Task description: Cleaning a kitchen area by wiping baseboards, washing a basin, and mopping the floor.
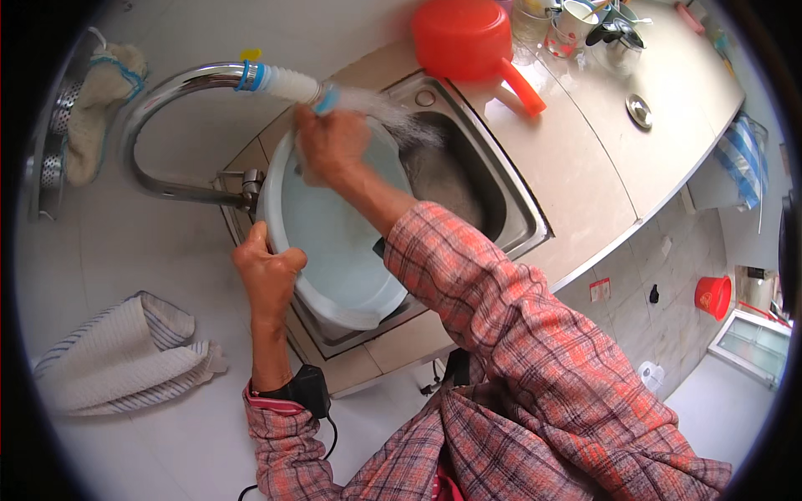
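Note:
A pale plastic basin (343, 250) is tilted over the stainless steel sink (524, 235), with a bluish-white inside. My left hand (269, 269) grips its left rim, thumb over the edge. My right hand (335, 147) is motion-blurred at the basin's far end, close to the blue tip of the faucet's ribbed extension hose (288, 83). Something whitish shows below those fingers, too blurred to name; whether the hand holds it or touches the hose is unclear. Water (410, 122) sprays from the hose end past the basin into the sink.
The curved chrome faucet (135, 134) arches left of the basin. A red plastic dipper (462, 41) stands on the tiled counter (583, 156), near cups and a small metal lid (639, 111). A striped towel (135, 357) hangs at left. A red bucket (713, 297) sits on the floor.

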{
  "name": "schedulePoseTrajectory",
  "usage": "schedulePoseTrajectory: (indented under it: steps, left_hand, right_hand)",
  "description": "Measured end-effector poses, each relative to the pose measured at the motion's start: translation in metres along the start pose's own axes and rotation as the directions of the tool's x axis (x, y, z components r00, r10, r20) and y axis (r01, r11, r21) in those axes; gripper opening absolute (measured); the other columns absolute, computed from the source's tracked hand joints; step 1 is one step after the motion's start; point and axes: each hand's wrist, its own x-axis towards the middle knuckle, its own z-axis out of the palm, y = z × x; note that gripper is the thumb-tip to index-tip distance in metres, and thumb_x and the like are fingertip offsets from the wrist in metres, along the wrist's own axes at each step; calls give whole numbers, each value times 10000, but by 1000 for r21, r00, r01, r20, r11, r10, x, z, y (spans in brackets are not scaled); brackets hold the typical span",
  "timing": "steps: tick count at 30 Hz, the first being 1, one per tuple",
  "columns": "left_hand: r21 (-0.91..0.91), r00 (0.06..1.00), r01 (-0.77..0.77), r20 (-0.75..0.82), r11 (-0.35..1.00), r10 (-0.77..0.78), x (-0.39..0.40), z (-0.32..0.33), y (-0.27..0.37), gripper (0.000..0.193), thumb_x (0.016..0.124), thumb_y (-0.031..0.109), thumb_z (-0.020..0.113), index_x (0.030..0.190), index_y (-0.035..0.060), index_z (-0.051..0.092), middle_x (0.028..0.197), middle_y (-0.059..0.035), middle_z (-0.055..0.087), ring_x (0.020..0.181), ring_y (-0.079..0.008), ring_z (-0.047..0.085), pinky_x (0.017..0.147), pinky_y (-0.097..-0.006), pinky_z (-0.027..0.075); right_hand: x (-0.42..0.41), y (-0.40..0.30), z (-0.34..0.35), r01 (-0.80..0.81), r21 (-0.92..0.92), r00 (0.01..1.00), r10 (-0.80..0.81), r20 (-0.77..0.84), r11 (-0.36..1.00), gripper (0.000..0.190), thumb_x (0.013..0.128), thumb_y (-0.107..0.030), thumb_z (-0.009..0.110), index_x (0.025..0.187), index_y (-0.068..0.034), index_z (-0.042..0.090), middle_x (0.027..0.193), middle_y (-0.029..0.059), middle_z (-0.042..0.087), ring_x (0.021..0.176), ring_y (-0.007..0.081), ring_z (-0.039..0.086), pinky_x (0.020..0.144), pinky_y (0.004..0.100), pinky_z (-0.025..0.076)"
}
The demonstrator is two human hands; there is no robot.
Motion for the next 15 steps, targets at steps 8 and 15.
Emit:
schedulePoseTrajectory:
  steps: [8,15]
  left_hand:
    - [-58,999,50,22,997,-49,3,6,-12,140,504,-13,503,585,4,390,544,27,372,530,-60,325,438,-217,289]
    - [-224,997,-40,-78,974,23,8,24,-4,117,518,-50,514,624,-8,484,583,44,434,548,-50,363,458,-213,303]
  right_hand:
    - [-5,41,6,-29,275,998,44,-47,961,234,739,-289,611,860,-90,639,829,133,630,782,343,591,688,429,465]
    - [-98,12,-45,581,398,809,-557,-187,710,298,671,-182,687,959,-119,650,1155,205,524,902,369,552,762,414,468]
